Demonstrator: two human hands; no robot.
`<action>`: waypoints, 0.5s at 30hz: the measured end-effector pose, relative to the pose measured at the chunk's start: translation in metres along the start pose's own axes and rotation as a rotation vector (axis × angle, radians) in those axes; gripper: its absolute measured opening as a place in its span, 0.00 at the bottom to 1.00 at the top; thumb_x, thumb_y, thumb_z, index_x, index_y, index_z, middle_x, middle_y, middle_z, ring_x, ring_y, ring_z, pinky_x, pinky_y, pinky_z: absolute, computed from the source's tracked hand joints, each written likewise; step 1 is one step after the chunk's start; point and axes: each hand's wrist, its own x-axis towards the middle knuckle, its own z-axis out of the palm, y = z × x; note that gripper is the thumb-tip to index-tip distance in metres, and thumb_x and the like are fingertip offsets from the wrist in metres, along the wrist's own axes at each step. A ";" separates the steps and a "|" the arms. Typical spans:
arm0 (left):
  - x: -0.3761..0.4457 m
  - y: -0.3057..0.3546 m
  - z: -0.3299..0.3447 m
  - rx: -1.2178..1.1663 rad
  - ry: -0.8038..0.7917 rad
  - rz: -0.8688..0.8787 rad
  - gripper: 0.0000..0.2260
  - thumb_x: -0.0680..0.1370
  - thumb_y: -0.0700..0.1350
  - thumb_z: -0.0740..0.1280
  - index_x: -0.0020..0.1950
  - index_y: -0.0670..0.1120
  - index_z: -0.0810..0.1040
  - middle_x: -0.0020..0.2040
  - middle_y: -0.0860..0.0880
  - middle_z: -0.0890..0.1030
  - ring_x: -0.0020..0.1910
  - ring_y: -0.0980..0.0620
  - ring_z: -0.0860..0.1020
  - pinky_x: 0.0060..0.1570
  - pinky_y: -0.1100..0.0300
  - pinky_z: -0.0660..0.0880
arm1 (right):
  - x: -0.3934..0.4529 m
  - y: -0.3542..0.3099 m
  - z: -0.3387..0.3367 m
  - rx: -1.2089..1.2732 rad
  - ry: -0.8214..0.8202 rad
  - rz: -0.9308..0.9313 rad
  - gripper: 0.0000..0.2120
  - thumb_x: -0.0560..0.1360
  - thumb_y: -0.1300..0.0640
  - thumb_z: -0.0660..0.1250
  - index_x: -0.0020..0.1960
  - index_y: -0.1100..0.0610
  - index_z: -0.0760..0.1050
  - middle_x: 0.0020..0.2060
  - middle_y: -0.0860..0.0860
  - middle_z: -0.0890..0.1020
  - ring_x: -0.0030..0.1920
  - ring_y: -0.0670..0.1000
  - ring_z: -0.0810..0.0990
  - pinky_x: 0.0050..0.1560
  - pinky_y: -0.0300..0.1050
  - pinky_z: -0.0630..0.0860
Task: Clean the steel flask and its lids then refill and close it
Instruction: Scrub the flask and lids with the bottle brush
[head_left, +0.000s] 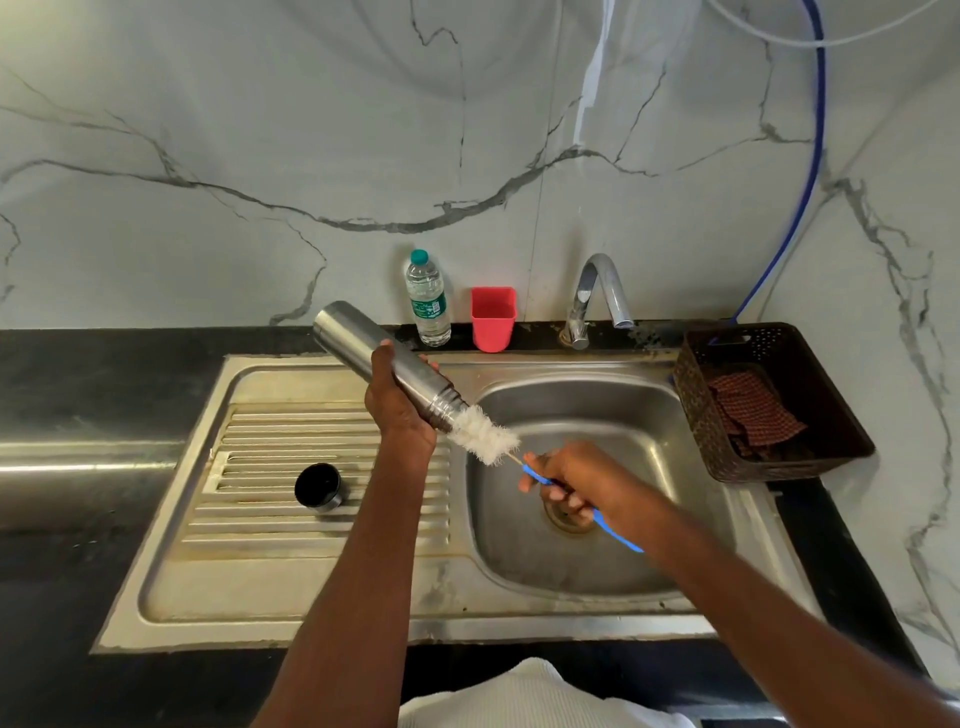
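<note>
In the lower right of the frame the right hand grips the thin blue handle of a bottle brush, fingers curled around it. The white bristle head of the brush is at the open mouth of the cylindrical steel flask; its tip seems to be just inside, but how deep I cannot tell. The left hand, in the middle of the frame, is wrapped around the lower body of the flask, which is tilted, mouth down to the right over the edge of the steel sink basin, bottom pointing to the upper left. The flask is plain brushed metal with a threaded neck. A round black lid with steel rim lies on the ribbed draining board, left of the hands. The fingers of the left hand are mostly hidden behind the flask.
</note>
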 end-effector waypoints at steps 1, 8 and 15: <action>-0.001 0.002 0.002 0.005 0.032 0.015 0.21 0.74 0.54 0.77 0.59 0.41 0.80 0.43 0.42 0.84 0.37 0.45 0.84 0.40 0.52 0.82 | -0.005 0.005 0.007 -0.321 0.248 -0.209 0.17 0.82 0.43 0.66 0.44 0.54 0.82 0.28 0.45 0.76 0.25 0.46 0.71 0.31 0.44 0.67; 0.004 -0.003 0.009 -0.050 0.141 0.031 0.23 0.74 0.52 0.78 0.61 0.39 0.78 0.47 0.40 0.84 0.37 0.43 0.84 0.41 0.49 0.84 | -0.024 -0.001 0.027 -0.727 0.611 -0.406 0.12 0.80 0.45 0.66 0.45 0.50 0.82 0.39 0.48 0.84 0.42 0.57 0.82 0.39 0.48 0.72; -0.018 -0.027 0.023 -0.017 -0.132 -0.137 0.24 0.74 0.54 0.75 0.62 0.40 0.76 0.41 0.43 0.82 0.36 0.45 0.82 0.38 0.54 0.81 | 0.009 -0.042 0.016 0.497 -0.266 0.195 0.13 0.84 0.53 0.56 0.44 0.56 0.73 0.24 0.45 0.61 0.19 0.43 0.56 0.19 0.34 0.52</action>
